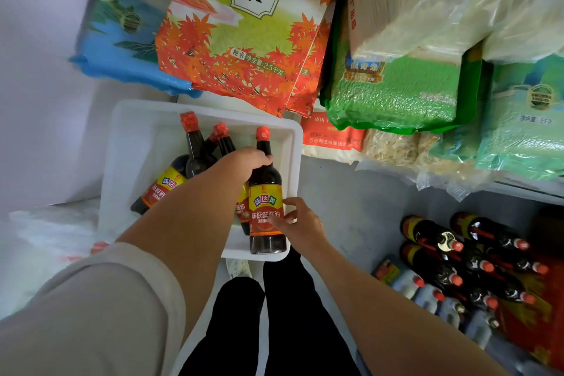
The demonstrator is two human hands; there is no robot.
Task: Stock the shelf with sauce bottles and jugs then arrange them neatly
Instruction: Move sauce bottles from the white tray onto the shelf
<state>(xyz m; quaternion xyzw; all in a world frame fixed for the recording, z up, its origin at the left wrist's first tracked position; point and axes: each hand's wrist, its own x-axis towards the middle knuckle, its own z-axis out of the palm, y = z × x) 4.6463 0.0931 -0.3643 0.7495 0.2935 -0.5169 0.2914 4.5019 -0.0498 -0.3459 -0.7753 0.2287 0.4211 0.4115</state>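
Observation:
A white plastic bin (143, 119) on the floor holds several dark soy sauce bottles with red caps. My left hand (244, 160) grips the neck of the rightmost bottle (266, 192), which stands upright at the bin's right edge. My right hand (297, 220) touches that bottle's red and yellow label with loosely spread fingers. Two more bottles (195, 143) stand behind my left arm and another (160, 189) lies tilted at the bin's left. On the low shelf at lower right, dark sauce bottles (442, 241) and pale jugs (427, 291) lie in rows.
Bags of rice fill the shelf above: an orange maple-leaf bag (238, 49), a blue bag (122, 46), green bags (396, 91). Grey floor (351, 192) lies between bin and shelf. My black-trousered legs (283, 314) stand below the bin. A white wall is at left.

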